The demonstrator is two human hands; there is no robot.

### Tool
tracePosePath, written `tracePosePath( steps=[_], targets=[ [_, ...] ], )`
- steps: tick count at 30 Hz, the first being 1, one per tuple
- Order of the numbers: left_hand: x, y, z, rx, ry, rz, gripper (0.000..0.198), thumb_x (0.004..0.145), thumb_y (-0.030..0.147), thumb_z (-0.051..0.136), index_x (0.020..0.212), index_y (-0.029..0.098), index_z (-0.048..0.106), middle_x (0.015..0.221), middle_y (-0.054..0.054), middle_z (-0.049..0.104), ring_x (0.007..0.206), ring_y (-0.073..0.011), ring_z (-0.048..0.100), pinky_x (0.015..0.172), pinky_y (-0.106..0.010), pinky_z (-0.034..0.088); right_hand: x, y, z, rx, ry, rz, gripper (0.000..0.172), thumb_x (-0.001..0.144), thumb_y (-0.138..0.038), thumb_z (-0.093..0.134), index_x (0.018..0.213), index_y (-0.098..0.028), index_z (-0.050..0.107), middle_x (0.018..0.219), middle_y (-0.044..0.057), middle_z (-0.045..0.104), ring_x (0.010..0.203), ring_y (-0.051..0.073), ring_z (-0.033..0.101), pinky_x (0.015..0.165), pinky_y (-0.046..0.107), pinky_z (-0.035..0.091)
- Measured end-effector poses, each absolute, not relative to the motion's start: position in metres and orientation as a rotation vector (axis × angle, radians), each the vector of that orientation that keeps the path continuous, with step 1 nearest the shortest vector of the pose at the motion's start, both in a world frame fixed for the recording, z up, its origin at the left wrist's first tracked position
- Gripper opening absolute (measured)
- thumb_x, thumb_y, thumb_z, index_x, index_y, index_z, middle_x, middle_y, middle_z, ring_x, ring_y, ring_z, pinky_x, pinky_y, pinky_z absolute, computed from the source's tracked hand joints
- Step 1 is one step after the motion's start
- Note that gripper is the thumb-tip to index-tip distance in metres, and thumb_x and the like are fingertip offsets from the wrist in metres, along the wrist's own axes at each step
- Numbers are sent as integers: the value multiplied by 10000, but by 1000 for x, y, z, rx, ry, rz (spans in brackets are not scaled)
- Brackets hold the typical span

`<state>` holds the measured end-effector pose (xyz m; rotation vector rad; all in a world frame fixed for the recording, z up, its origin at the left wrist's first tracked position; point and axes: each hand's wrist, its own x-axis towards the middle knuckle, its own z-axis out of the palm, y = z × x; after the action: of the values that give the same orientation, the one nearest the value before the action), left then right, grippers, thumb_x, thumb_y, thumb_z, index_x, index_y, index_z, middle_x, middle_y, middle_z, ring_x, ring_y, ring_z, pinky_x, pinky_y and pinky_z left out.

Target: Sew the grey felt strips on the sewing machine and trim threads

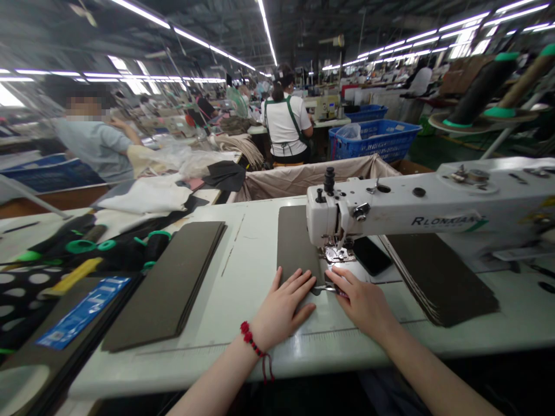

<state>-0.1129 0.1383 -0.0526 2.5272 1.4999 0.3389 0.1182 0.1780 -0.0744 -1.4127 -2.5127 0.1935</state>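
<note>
My left hand [289, 300] lies flat with its fingers stretched over the lower end of a dark brown panel [295, 234], which runs back along the left side of the sewing machine's head [327, 211]. Just in front of the presser foot [338, 253], my right hand [362, 297] is partly closed around a small pointed metal tool [324, 288]. The tool points left towards my left hand; its grip is mostly hidden under my fingers. My right fingertips rest close to the panel's edge.
A phone [372, 256] lies right of the needle. Stacks of brown panels stand at left [169, 283] and right [437, 277]. Thread spools [156, 245] and a blue printed strip [84, 312] are far left. Beyond are a fabric-lined bin [277, 184], blue crates [375, 138] and co-workers.
</note>
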Motion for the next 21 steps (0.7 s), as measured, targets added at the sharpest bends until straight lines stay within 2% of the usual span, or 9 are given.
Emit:
tracePosePath(
  steps=[11, 21],
  targets=[
    [-117, 172, -60, 2514, 1505, 332, 561, 967, 490, 409, 1478, 286, 295, 1529, -33, 323, 1412, -227, 273, 1153, -432, 239, 119, 178, -75, -1400, -2502, 204, 511, 889, -194, 454, 1383, -322, 440, 1440, -2, 455, 976, 192, 649, 721, 315, 538],
    [-118, 182, -73, 2525, 1574, 377, 573, 981, 469, 382, 1501, 282, 230, 1550, -21, 268, 1431, -204, 215, 1170, -418, 196, 118, 179, -76, -1413, -2513, 169, 507, 880, -200, 460, 1373, -320, 455, 1433, 1, 465, 915, 191, 663, 699, 312, 540]
  ],
)
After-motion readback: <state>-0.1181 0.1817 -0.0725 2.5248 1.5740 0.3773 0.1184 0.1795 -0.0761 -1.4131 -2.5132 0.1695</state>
